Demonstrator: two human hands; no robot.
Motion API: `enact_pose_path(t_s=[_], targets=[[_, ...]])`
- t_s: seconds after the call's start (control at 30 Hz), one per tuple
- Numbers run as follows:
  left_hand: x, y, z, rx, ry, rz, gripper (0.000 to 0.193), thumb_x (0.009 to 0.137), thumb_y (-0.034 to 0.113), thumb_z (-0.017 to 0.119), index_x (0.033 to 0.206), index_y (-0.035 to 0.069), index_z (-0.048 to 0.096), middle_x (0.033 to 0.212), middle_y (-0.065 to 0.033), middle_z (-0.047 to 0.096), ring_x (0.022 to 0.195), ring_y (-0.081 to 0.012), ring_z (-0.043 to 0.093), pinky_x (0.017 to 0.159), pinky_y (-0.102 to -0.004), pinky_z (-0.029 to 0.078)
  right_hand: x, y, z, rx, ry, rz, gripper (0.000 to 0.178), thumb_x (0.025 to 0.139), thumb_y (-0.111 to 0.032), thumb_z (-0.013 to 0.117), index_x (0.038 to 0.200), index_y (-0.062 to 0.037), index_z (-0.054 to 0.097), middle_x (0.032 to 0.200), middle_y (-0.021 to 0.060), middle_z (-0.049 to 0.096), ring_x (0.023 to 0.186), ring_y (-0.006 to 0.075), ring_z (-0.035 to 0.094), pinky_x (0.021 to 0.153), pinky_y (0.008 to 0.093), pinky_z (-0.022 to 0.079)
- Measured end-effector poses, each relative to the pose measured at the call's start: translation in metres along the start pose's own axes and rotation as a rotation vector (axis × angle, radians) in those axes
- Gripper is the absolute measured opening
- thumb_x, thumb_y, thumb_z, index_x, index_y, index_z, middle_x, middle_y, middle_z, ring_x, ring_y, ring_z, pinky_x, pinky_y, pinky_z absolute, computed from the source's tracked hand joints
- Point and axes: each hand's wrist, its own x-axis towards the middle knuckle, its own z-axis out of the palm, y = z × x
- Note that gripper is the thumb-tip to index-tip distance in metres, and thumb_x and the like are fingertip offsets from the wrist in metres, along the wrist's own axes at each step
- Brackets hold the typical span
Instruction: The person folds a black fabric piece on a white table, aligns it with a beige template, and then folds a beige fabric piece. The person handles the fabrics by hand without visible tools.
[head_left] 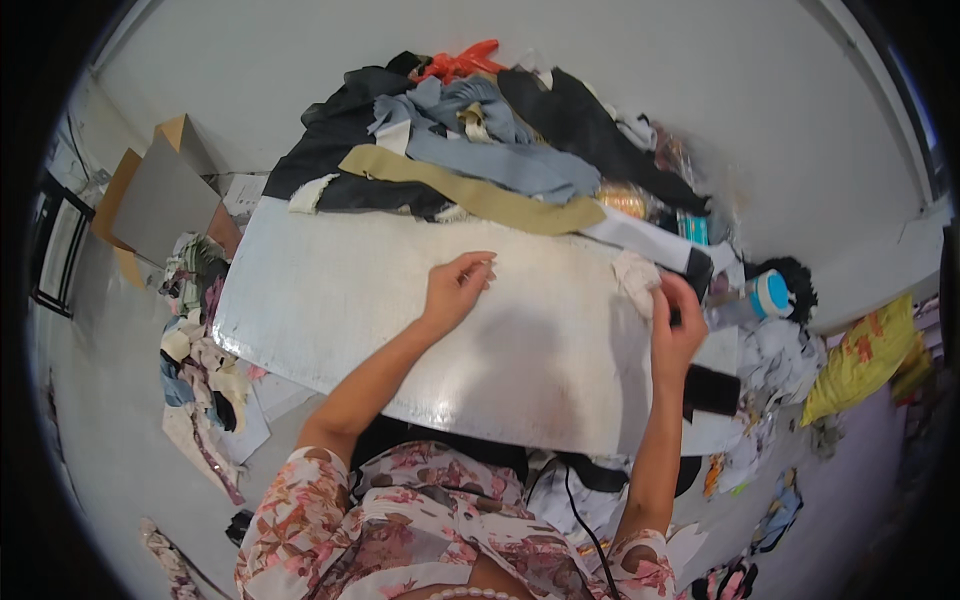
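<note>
Table [310,290]: before the person
Fabric pile [500,165]: along table's far edge — wall [300,50] behind
Left hand [462,288]: over table's middle, in front of pile
Right hand [680,322]: over table's right part, cloth scrap [633,280] at fingertips
Phone [712,389]: right of right forearm
Bottle [768,294]: right of right hand
Sack [862,358]: farther right
Floor scraps [205,375]: left of table
Cardboard box [165,205]: far left — behind floor scraps

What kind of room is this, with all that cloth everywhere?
Maybe a small workroom for cloth. Long fabric pieces are heaped on the white table, and more scraps lie in a pile on the floor.
</note>
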Motion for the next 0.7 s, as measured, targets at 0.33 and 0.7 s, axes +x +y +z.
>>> enact_pose_path(t_s=[0.33, 0.7], targets=[[0.012, -0.009, 0.007, -0.051, 0.048, -0.112, 0.021, 0.091, 0.007, 0.062, 0.112, 0.004, 0.067, 0.081, -0.0064, 0.072, 0.065, -0.0086, 0.065, 0.063, -0.024, 0.052, 0.214, 0.048, 0.194, -0.25, -0.384, -0.244, 0.059, 0.078, -0.022, 0.075, 0.131, -0.0044, 0.056, 0.117, 0.0166, 0.067, 0.101, 0.0296, 0.066, 0.086, 0.0381, 0.051], [0.011, -0.005, 0.006, 0.033, 0.079, 0.001, 0.022, 0.089, 0.0, 0.062, 0.11, 0.005, 0.068, 0.088, -0.0048, 0.071, 0.071, -0.0082, 0.064, 0.063, -0.0216, 0.05, 0.209, 0.044, 0.24, -0.755, -0.401, -0.525, 0.035, 0.073, -0.028, 0.079, 0.088, -0.0049, 0.058, 0.079, 0.0148, 0.066, 0.08, 0.0349, 0.064, 0.065, 0.0444, 0.047]])
